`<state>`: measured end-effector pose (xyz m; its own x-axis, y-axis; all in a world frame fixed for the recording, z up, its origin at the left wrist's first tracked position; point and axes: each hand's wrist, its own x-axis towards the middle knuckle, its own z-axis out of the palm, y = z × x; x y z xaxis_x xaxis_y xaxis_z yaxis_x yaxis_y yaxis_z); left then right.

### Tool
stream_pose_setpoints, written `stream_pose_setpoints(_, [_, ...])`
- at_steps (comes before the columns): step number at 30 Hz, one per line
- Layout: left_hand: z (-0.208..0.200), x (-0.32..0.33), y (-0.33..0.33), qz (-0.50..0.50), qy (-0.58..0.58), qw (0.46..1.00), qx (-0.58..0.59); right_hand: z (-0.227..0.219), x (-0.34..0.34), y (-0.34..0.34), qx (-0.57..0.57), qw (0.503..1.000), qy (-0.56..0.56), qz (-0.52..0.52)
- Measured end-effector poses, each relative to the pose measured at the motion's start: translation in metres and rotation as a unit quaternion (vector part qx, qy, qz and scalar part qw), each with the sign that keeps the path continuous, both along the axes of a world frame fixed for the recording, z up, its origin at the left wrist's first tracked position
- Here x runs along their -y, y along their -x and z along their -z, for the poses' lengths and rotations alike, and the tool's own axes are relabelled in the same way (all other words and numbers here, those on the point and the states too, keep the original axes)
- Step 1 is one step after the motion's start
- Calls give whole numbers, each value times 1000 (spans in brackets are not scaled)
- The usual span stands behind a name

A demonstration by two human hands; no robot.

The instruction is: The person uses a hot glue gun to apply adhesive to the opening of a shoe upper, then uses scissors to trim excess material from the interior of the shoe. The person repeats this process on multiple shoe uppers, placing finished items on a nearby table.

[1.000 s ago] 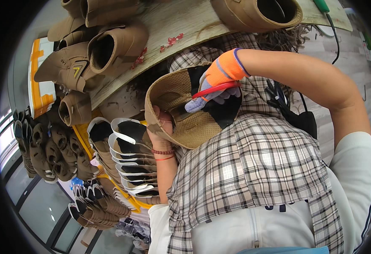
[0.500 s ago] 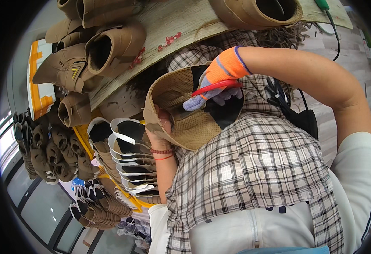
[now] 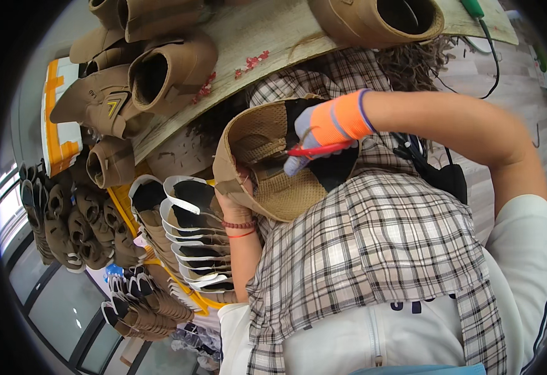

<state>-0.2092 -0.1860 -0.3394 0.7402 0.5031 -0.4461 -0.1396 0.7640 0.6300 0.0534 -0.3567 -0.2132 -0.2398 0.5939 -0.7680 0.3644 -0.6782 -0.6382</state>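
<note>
A tan shoe upper (image 3: 292, 194) with mesh lining and black inner patches lies over my lap, its opening facing up. My left hand (image 3: 236, 199) grips its left edge, fingers partly hidden behind the wall. My right hand (image 3: 314, 137), in a lavender and orange knitted glove, is closed around red-handled scissors (image 3: 317, 150) inside the upper. Their small dark tip is close to the lining near the middle, by a short strip of stitching or thread. Whether the blades touch it I cannot tell.
Tan shoe uppers (image 3: 173, 72) crowd the worn wooden bench (image 3: 273, 40) ahead. Stacked white-edged uppers (image 3: 201, 250) fill a yellow crate (image 3: 120, 203) at left. Brown scraps (image 3: 417, 62) pile beyond my lap. A green-handled tool (image 3: 472, 7) with a black cord is at top right.
My right hand has shifted slightly and turned, with the scissors' tip now showing against the lining. The left hand and the upper have barely moved.
</note>
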Motion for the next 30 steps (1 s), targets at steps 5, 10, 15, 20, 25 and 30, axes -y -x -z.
stream_pose_setpoints(5, [-5, 13, -8, 64, 62, 986, 142, 31, 36, -12, -51, 998, -22, 2])
stream_pose_setpoints(10, [-45, 36, -46, 75, -255, 948, -176, 30, 48, -29, -191, 976, 103, -18])
stream_pose_setpoints(15, [-50, 29, -46, 46, -140, 975, -168, 40, 81, -37, -203, 977, 51, 32])
stream_pose_setpoints(20, [-21, 9, -24, 43, 3, 999, 33, 3, 100, -30, 22, 998, -32, 59])
stream_pose_setpoints(25, [-79, 29, -71, 42, -138, 990, -1, -11, 97, -10, 453, 801, -381, 86])
stream_pose_setpoints(30, [-109, 38, -77, 15, -100, 992, 71, -28, 80, -16, 567, 719, -402, 26])
